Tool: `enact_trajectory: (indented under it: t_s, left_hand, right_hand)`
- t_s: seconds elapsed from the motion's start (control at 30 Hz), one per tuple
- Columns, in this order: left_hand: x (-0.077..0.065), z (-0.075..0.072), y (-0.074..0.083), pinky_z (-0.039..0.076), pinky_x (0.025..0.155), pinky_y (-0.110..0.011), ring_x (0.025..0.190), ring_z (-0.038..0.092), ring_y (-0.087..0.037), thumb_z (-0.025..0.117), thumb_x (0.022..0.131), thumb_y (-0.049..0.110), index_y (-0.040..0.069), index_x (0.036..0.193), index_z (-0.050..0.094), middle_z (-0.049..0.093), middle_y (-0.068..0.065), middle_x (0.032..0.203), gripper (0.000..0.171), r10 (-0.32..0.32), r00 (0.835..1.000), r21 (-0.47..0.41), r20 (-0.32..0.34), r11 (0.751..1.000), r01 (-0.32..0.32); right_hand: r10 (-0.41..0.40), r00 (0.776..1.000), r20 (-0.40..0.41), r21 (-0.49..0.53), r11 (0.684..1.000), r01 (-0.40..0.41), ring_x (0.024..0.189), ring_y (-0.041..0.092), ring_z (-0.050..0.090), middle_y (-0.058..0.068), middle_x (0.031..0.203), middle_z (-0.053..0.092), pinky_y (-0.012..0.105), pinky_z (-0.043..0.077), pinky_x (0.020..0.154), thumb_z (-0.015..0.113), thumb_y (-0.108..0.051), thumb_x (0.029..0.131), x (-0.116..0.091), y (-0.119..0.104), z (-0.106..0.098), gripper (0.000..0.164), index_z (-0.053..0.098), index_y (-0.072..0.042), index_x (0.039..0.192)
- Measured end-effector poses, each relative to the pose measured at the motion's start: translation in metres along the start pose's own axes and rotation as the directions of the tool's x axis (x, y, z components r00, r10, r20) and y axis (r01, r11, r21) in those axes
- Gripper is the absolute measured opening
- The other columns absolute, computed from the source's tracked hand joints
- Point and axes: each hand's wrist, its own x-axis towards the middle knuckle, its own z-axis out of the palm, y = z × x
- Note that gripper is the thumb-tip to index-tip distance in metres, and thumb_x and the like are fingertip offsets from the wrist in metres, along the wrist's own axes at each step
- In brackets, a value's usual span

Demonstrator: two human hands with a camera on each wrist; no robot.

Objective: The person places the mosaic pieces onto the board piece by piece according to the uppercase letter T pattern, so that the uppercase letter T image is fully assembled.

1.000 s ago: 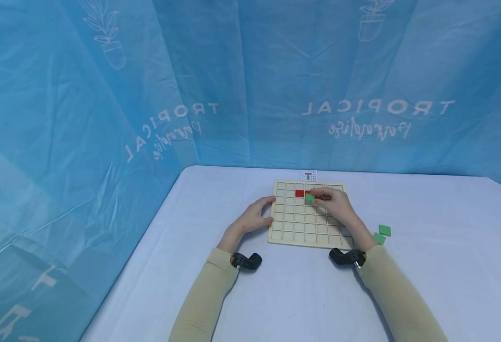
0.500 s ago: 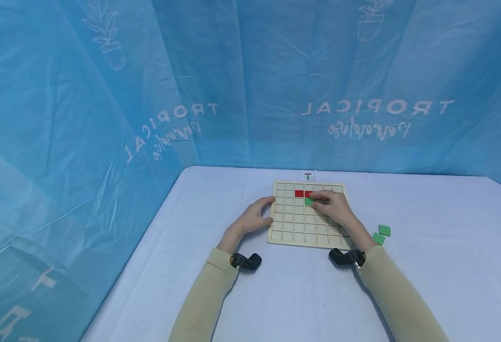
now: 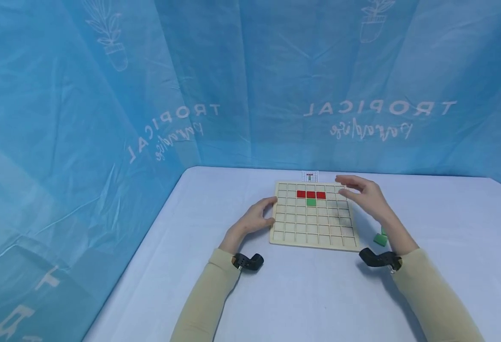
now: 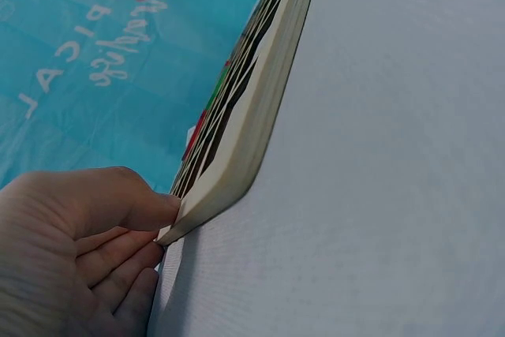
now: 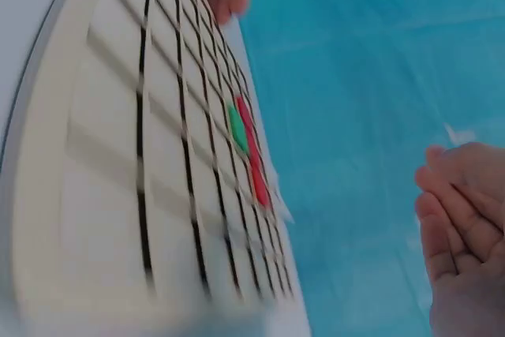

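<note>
A pale wooden grid board point(image 3: 293, 236) lies on the white table. Three red tiles point(image 3: 311, 194) sit side by side in one of its far rows, with a green tile point(image 3: 311, 202) in the cell below the middle one. My left hand point(image 3: 253, 218) holds the board's left edge; the left wrist view shows its thumb point(image 4: 150, 211) over the rim and the fingers at the side. Above the board's far right corner hovers my right hand point(image 3: 367, 197), thumb and fingers apart, nothing visible between them. Loose green tiles point(image 3: 380, 239) lie right of the board, partly behind the right wrist.
A small printed pattern card point(image 3: 310, 176) lies just beyond the board's far edge. Blue printed curtains point(image 3: 276, 85) hang behind the table and along its left side. Each wrist wears a black camera point(image 3: 248, 262).
My right hand has let go of the green tile, which now sits flat in its cell, and moved right, uncovering the third red tile. The left hand stays at the board's edge.
</note>
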Motion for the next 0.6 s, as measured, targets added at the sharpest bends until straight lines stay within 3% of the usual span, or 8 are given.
enact_trajectory:
  t_s: [0.1, 0.27, 0.33, 0.5, 0.6]
  left_hand:
    - [0.000, -0.001, -0.001, 0.023, 0.112, -0.032, 0.138, 0.027, -0.021, 0.063, 0.085, 0.008, 0.004, 0.146, 0.033, 0.034, -0.008, 0.149, 0.068, -0.005, 1.000, 0.014, 0.006, 1.000, 0.005]
    - [0.000, -0.004, -0.001, 0.023, 0.112, -0.032, 0.138, 0.027, -0.021, 0.062, 0.084, 0.008, 0.005, 0.145, 0.034, 0.035, -0.008, 0.148, 0.067, -0.004, 1.000, 0.026, -0.007, 1.000, 0.004]
    - [0.000, -0.005, -0.002, 0.023, 0.112, -0.032, 0.138, 0.027, -0.021, 0.062, 0.084, 0.007, 0.004, 0.145, 0.034, 0.035, -0.008, 0.148, 0.067, 0.003, 1.000, 0.021, -0.009, 1.000, -0.002]
    - [0.000, -0.002, -0.001, 0.023, 0.112, -0.032, 0.138, 0.026, -0.021, 0.062, 0.084, 0.008, 0.004, 0.145, 0.034, 0.035, -0.008, 0.149, 0.068, 0.000, 1.000, 0.011, 0.001, 1.000, 0.000]
    - [0.000, 0.000, -0.001, 0.023, 0.112, -0.033, 0.138, 0.027, -0.021, 0.063, 0.084, 0.008, 0.004, 0.145, 0.035, 0.035, -0.009, 0.148, 0.067, -0.001, 1.000, 0.011, 0.000, 1.000, 0.001]
  right_hand:
    - [0.012, 0.998, -0.057, 0.003, 1.000, -0.011, 0.121, 0.012, 0.048, -0.003, 0.132, 0.055, 0.019, 0.044, 0.093, 0.063, -0.036, 0.090, -0.013, 0.032, -0.026, 0.047, 0.053, -0.027, 0.135]
    - [0.155, 0.986, -0.063, 0.040, 0.987, -0.153, 0.122, 0.013, 0.046, 0.005, 0.136, 0.050, 0.009, 0.042, 0.086, 0.061, -0.035, 0.092, -0.055, -0.013, -0.062, 0.054, 0.047, -0.015, 0.140]
    - [0.199, 0.978, -0.061, 0.006, 0.980, -0.199, 0.120, 0.013, 0.046, 0.009, 0.136, 0.050, 0.006, 0.041, 0.085, 0.059, -0.036, 0.092, -0.070, -0.029, -0.068, 0.055, 0.046, -0.012, 0.140]
    - [0.221, 0.972, -0.073, -0.020, 0.975, -0.223, 0.111, 0.000, 0.048, 0.006, 0.131, 0.054, 0.002, 0.040, 0.081, 0.060, -0.032, 0.093, -0.096, -0.022, -0.073, 0.053, 0.048, -0.005, 0.137]
    - [0.191, 0.979, -0.077, -0.001, 0.982, -0.191, 0.108, -0.005, 0.048, -0.002, 0.126, 0.058, 0.003, 0.041, 0.081, 0.061, -0.027, 0.093, -0.107, -0.011, -0.071, 0.051, 0.049, -0.001, 0.135]
